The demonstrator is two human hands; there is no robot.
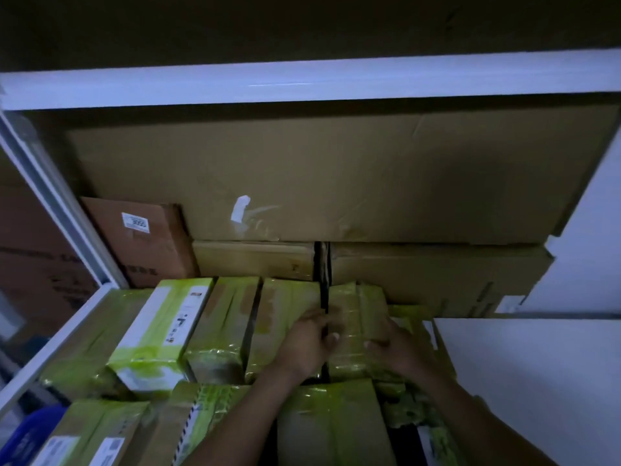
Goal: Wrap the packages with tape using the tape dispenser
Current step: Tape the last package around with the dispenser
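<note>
On shelf, both hands on taped pkgs; label print prob. unreadable.

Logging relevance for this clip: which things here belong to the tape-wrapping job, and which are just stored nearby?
Belongs to the job:
- left hand and right hand, both on the package between them
- other green-taped packages
- no tape dispenser is visible

Just lying about:
- large flat cardboard box
- brown labelled box
- blue bin
- shelf frame
</note>
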